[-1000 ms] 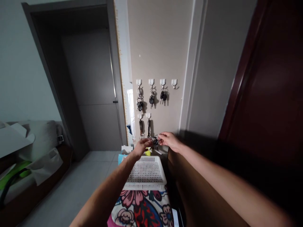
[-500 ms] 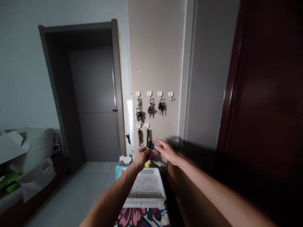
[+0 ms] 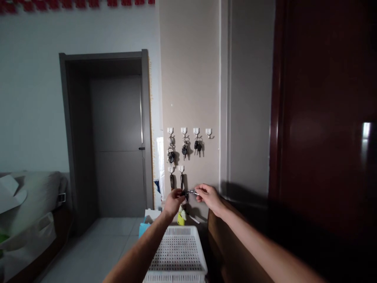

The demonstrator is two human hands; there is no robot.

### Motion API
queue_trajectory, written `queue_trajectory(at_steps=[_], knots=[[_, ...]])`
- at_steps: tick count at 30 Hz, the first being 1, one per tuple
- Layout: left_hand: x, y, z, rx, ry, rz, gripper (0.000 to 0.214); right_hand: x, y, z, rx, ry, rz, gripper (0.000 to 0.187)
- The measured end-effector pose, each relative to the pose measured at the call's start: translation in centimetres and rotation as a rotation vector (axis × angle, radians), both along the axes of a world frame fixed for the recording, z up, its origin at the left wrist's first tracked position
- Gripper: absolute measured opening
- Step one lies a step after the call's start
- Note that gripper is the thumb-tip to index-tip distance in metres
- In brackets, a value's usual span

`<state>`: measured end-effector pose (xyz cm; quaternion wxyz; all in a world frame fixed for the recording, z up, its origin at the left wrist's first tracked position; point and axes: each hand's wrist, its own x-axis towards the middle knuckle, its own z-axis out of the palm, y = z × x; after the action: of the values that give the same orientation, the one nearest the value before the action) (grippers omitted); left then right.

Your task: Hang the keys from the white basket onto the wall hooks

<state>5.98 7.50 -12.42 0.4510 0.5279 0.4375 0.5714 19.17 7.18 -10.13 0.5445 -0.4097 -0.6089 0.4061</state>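
Note:
In front of the wall, just above the basket, both hands hold a bunch of keys with a metal clip (image 3: 192, 192), drawn out between them. My left hand (image 3: 173, 203) is closed on its dark end, which the fingers partly hide. The shiny clip end is pinched in my right hand (image 3: 208, 197). Just above my left hand, two dark straps (image 3: 182, 181) hang from white hooks (image 3: 181, 169). Higher up, key bunches hang from three hooks: a left bunch (image 3: 171, 156), a middle one (image 3: 184, 149) and a right one (image 3: 197, 146). The rightmost hook (image 3: 209, 132) bears nothing.
A white perforated basket (image 3: 200, 251) stands below my hands. Behind it are a yellow-green item (image 3: 181, 218) and a blue box (image 3: 143, 228). A grey door (image 3: 118, 118) is at the left, beyond a sofa (image 3: 41, 188). A dark red door (image 3: 321, 118) stands at the right.
The view has tilted up and shifted slightly. My hands have spread a little, and the metal clip, which hung down before, now lies stretched sideways between them.

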Motion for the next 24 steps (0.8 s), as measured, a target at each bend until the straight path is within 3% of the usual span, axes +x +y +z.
queue_trajectory(at_steps=[2,5,9,14,18,21,24], knots=[[0.2,0.0,0.3,0.111,0.101,-0.030,0.027,-0.1,-0.2,0.5,0.022,-0.039,-0.001,0.011],[0.9,-0.3,0.9,0.182,0.228,-0.191,0.013,-0.3,-0.5,1.4,0.107,-0.089,-0.002,0.008],[1.7,-0.6,1.8,0.149,0.134,-0.272,0.018,-0.3,-0.4,2.3,0.175,-0.024,-0.018,0.007],[2.3,0.0,2.7,0.124,0.009,-0.224,0.021,-0.2,0.1,2.2,0.136,0.083,0.006,0.016],[2.9,0.4,4.1,0.134,0.037,-0.159,0.019,0.3,0.5,2.6,0.107,0.046,0.002,0.019],[3.3,0.4,5.9,0.161,0.086,-0.100,0.015,1.2,1.5,4.7,0.141,0.089,-0.018,0.019],[3.5,0.2,7.7,0.168,0.105,-0.090,0.019,2.5,3.1,8.1,0.178,0.157,-0.080,0.018]])
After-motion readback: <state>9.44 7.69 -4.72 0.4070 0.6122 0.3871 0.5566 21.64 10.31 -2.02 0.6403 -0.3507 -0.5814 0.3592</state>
